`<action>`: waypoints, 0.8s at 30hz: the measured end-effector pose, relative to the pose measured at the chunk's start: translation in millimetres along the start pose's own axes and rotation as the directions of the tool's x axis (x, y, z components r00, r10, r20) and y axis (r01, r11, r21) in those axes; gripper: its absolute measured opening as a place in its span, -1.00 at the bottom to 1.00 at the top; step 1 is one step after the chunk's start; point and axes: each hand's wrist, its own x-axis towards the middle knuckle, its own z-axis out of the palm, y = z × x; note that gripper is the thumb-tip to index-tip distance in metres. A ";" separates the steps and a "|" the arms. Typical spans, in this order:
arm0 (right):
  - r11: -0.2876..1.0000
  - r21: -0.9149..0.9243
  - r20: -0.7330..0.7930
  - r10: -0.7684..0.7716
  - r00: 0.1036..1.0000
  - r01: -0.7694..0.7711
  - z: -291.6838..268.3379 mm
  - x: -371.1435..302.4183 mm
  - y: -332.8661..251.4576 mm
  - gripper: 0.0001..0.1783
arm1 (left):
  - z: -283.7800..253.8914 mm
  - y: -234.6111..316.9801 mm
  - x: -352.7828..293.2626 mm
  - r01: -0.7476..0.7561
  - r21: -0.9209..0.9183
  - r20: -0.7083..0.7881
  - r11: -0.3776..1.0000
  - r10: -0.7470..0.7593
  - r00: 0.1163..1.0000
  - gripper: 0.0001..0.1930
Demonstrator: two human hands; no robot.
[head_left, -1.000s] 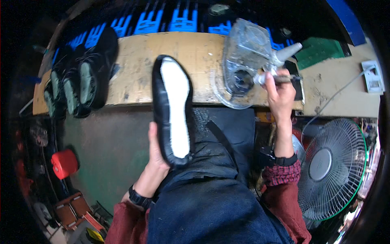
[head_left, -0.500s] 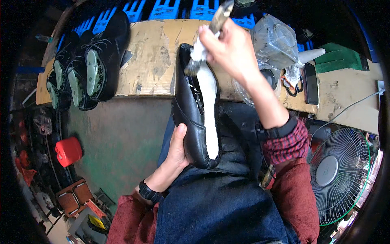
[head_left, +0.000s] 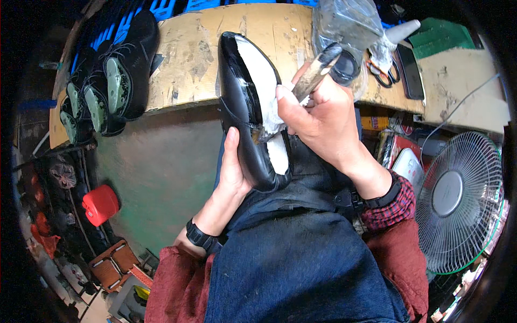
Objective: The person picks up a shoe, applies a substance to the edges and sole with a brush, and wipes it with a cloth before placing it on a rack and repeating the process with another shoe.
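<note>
Over at the left, black shoes [head_left: 132,70] with green undersides stand close together on the cardboard-topped bench [head_left: 188,59]. Next comes the left hand [head_left: 235,175], thumb laid along the flank of a black shoe [head_left: 242,110], its other fingers hidden underneath. That shoe is held above the lap, bottom turned up, far end seen over the bench edge. I'd guess it's light but firm, its smooth leather a little slippery (the glossy margin looks wet), so the near flank seems the sensible hold, fingers kept off that shine. A brush [head_left: 312,78] rests across its white bottom strip [head_left: 264,75]; stout enough to steer easily, I'd say. The right hand [head_left: 328,118] curls snugly round its handle. Beyond sits a clear plastic container [head_left: 347,21].
</note>
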 end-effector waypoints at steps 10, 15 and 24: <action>0.949 -0.116 0.131 -0.277 0.952 0.293 -26.1 -31.7 -35.6 -0.83 | 24.9 9.0 -13.1 0.013 0.053 -0.034 0.998 -0.011 0.999 -0.20; 0.867 -0.221 0.147 -0.423 0.894 0.447 -22.1 -10.3 -32.5 -0.80 | 28.8 9.7 -13.2 -0.061 0.040 -0.043 0.997 0.063 0.997 -0.31; 0.609 -0.003 0.467 -0.701 0.539 0.793 -41.3 28.0 -58.2 -0.57 | 1.6 19.3 -13.9 0.014 -0.092 -0.049 0.996 -0.019 0.999 -0.37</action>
